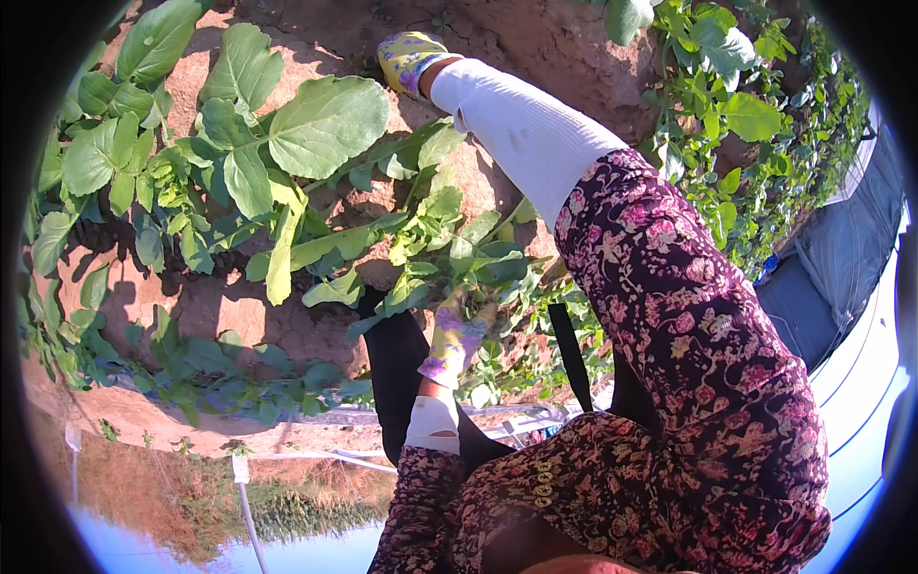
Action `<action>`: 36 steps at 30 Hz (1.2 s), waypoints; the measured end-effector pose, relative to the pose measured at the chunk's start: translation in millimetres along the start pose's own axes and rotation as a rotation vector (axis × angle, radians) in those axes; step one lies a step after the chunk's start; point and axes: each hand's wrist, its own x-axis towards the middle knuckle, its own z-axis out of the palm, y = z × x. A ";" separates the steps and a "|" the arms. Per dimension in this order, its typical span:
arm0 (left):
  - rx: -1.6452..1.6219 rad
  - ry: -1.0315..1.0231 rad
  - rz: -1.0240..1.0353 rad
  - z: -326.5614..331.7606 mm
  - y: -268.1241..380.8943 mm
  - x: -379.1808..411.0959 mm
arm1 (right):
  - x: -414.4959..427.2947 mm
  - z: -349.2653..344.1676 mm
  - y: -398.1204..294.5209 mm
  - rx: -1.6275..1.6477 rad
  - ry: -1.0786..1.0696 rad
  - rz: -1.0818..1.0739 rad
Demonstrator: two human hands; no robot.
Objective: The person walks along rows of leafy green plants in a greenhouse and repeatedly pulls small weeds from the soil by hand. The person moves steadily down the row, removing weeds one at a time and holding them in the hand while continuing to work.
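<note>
My left hand (459, 337), in a yellow glove with purple flowers, is in the lower middle among the leaves. Its fingers are closed around part of a leafy green plant (423, 280); the leaves partly hide the fingertips. Stretched out to the top, my right hand (412, 64) wears a matching glove and rests at the reddish-brown soil (308, 18). Its fingers point away and down, and whether it holds anything cannot be told. Broad lobed leaves (330, 129) spread just left of it. White ribbed cuffs and dark floral sleeves cover both arms.
Rows of leafy plants (186, 359) run along the left, and denser greenery (760, 129) stands at the right. A grey-blue sheet (825, 273) lies beyond it. A black strap (570, 359) hangs between my arms. Thin posts (247, 509) stand near dry grass at the lower left.
</note>
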 end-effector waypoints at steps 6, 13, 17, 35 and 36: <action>-0.095 -0.010 -0.136 13.8 34.4 1.8 | -6.5 8.8 3.7 0.001 0.102 -0.031; -0.116 -0.085 -0.163 -4.5 -23.2 4.8 | -6.8 3.8 -1.9 0.017 0.008 -0.104; -0.090 -0.052 -0.179 17.9 37.2 4.3 | -11.3 8.6 35.2 0.382 0.308 0.173; -0.010 -0.021 -0.045 6.9 14.8 7.9 | 29.2 -19.1 -35.7 0.343 0.002 0.123; -0.028 -0.024 -0.041 6.6 13.2 8.7 | 29.1 -19.3 -34.2 0.320 -0.003 0.112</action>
